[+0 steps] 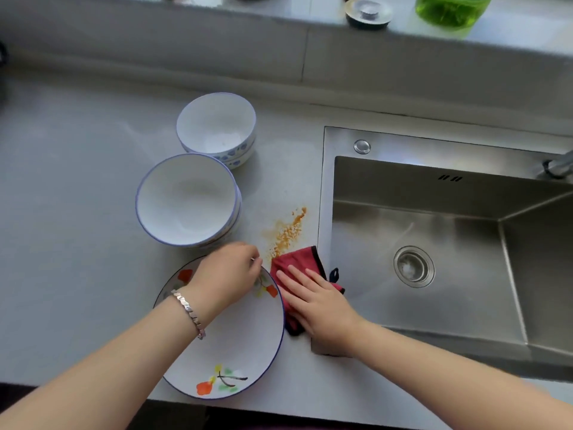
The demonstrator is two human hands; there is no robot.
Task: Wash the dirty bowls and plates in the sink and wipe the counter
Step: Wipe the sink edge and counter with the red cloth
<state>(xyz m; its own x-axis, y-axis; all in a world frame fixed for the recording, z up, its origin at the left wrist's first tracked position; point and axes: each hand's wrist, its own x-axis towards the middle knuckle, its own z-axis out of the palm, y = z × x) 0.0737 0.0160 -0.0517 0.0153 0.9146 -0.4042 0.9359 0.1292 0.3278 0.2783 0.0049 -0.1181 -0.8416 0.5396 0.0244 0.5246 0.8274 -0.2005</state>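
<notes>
**Fingers (299, 279) of right hand (322, 308) flat on red cloth (297, 262), orange stain (286, 232) just ahead**

Head view. Your right hand lay with straight, spread fingers and gripped nothing. It pressed the red cloth onto the counter (77, 212), just beside the left rim of the sink (403, 178). Judgement: a flat palm loads the whole cloth, which suits a push stroke.

The orange stain touched the cloth's far edge, between the sink and the bowls. It was uncleared, and probably the wipe target.

Your left hand (226, 274) had its fingers curled at the far rim of the plate (235, 346) and appeared to pinch it. The plate's right edge met the cloth. Judgement: you held the plate to steady it or to draw it out of the wiping path.

The near bowl stack (186, 200) and the far bowl stack (217, 125) stood upright on the counter beyond the plate, apart from the stain. Their insides looked clean, so washing seemed done and counter wiping was the step in hand.
</notes>
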